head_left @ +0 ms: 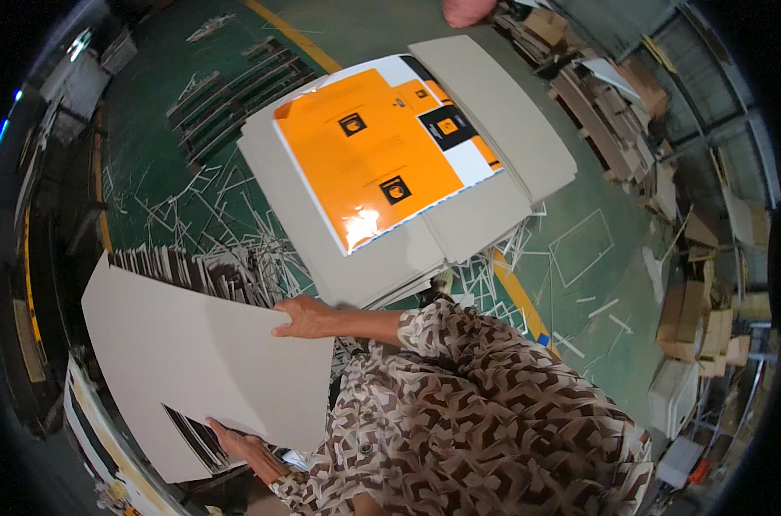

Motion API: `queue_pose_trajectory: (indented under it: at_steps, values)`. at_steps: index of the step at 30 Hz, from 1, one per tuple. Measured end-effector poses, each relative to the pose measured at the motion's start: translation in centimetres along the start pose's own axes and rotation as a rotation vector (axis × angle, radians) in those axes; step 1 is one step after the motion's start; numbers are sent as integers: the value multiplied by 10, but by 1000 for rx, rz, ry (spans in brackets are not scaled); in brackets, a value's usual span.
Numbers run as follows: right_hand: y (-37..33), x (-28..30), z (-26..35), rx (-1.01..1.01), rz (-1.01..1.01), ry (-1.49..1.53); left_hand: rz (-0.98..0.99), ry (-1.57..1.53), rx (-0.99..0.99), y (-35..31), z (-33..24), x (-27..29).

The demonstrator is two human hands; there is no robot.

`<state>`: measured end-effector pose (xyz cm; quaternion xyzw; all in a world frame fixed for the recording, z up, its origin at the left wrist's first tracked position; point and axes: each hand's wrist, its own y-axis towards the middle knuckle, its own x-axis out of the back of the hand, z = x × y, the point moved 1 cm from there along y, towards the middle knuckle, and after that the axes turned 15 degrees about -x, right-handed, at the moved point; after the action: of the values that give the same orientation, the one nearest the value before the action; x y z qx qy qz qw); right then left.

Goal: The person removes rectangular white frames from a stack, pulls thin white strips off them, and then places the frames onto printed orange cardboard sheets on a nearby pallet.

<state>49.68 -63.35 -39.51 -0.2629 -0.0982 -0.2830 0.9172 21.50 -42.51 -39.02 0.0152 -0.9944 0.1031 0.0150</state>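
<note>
A large grey cardboard sheet (210,344) lies across the lower left, slightly bowed. My right hand (309,318) is closed on its far edge, near the right corner, with the thumb on top. Nearer to me, my left hand (240,445) is closed at the sheet's near edge; some of its fingers are hidden. Beside that hand, a gap shows dark, layered edges underneath. Behind the sheet stands a packed row of board edges (210,273). Further off, a glossy orange printed sheet (369,155) rests on a stack of grey boards (390,267).
Wooden pallet slats (235,99) lie on the green floor at the far left. Thin offcut strips (201,206) litter the floor around the stack. Cardboard boxes (687,318) and piled boards (601,120) line the right side. A yellow line (519,297) crosses the floor.
</note>
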Motion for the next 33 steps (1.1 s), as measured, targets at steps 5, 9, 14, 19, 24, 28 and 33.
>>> queue_pose_trajectory:
  at_steps: [5,9,14,19,24,28,33]
  values:
    - [-40,122,-51,-76,-113,58,241,-127,-13,-96,-10,-126]
    - [-80,250,-119,-207,-229,100,453,-144,-68,-203,14,-243]
    - [-135,427,-227,-347,-398,123,496,-208,65,-357,41,-408]
    - [-186,588,-296,-397,-507,294,607,-70,-54,-466,99,-555]
    - [-223,671,-355,-371,-723,129,715,-54,-3,-550,158,-652]
    - [-249,688,-424,-449,-756,353,760,53,-29,-609,185,-681]
    - [-269,703,-456,-438,-775,354,788,170,-5,-647,213,-685]
